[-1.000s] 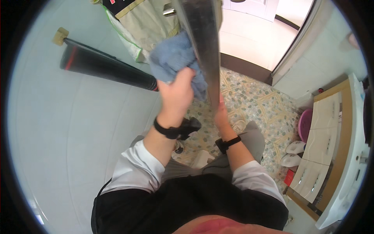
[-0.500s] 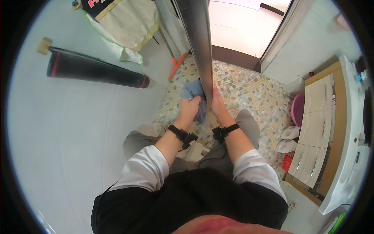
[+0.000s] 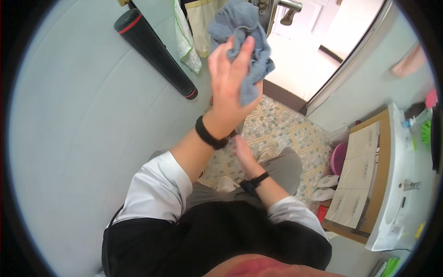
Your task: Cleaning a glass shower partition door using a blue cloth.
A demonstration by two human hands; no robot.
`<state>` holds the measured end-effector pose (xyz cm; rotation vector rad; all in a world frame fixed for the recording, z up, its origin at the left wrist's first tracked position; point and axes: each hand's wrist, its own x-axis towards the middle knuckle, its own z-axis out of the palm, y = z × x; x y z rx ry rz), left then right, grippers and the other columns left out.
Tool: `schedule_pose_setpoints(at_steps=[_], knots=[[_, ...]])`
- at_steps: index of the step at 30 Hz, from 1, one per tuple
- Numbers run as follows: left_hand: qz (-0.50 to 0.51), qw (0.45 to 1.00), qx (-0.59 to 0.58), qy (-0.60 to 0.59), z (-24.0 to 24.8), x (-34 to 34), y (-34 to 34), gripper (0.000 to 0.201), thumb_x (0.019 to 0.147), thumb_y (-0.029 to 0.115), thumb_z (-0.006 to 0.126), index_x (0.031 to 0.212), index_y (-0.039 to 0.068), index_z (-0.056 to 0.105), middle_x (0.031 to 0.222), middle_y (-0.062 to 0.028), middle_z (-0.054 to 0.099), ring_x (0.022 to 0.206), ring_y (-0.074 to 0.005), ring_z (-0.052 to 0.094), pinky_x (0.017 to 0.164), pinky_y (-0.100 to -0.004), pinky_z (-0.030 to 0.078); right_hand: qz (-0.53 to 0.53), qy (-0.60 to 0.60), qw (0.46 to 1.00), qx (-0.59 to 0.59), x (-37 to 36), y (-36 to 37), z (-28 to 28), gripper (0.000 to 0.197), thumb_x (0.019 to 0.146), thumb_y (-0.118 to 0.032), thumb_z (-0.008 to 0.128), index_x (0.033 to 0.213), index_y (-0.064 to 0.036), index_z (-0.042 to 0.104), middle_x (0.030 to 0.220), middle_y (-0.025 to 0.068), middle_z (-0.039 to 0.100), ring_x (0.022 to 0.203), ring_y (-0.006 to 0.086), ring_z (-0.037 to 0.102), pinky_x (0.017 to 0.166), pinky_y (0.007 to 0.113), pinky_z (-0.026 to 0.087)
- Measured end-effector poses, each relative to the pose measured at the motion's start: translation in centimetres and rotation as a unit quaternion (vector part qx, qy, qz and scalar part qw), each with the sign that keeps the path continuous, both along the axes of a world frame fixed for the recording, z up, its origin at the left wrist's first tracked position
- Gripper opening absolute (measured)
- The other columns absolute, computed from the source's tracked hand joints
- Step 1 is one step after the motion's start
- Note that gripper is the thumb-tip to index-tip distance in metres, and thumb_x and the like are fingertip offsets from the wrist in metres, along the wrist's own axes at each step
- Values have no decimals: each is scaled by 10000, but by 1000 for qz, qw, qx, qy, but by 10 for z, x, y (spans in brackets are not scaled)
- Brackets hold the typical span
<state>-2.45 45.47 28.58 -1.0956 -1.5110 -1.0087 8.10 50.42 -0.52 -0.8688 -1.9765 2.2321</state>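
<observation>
My left hand (image 3: 227, 76) is raised high in front of me, its fingers closed on a crumpled blue-grey cloth (image 3: 244, 27). The cloth lies over the upper edge part of a door (image 3: 266, 13), just beside the metal door handle (image 3: 290, 9). My left hand and forearm cover most of the door's edge. Lower down, my right hand (image 3: 243, 151) is beside the door's lower part, fingers apart and partly hidden behind my left wrist. It holds nothing that I can see.
On the left wall hangs a black tube with red bands (image 3: 157, 53). Cloths (image 3: 189, 46) hang beyond it. At right stand a cabinet (image 3: 357, 161) with a white sink (image 3: 392, 198), a pink basin (image 3: 338, 157) and white bottles (image 3: 325, 187). A doorway opens over a dark sill (image 3: 288, 96).
My left hand has moved from low on the door up to near the handle, carrying the cloth. My right hand has shifted slightly left and down. The view has turned too.
</observation>
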Motion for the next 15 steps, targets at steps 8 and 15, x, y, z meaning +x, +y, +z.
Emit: schedule_pose_setpoints(at_steps=[8,15], knots=[[112,989,-90,35,-37,-27,-3,519,800,57,582,1306,139,660,1436,-78,551,1116,-394,486,949,-454,479,-85,-36,981,-172,56,5,17,668,1059,-534,429,1469,-7,456,1418,54,504,978,162,560,750,303,484],[45,972,-222,-69,-149,2,-36,578,777,24,607,1351,91,616,1445,-123,515,1209,-417,476,1048,-453,450,-88,29,979,-179,55,10,55,657,1058,-539,423,1470,-29,462,1454,60,497,1021,164,565,808,324,488]])
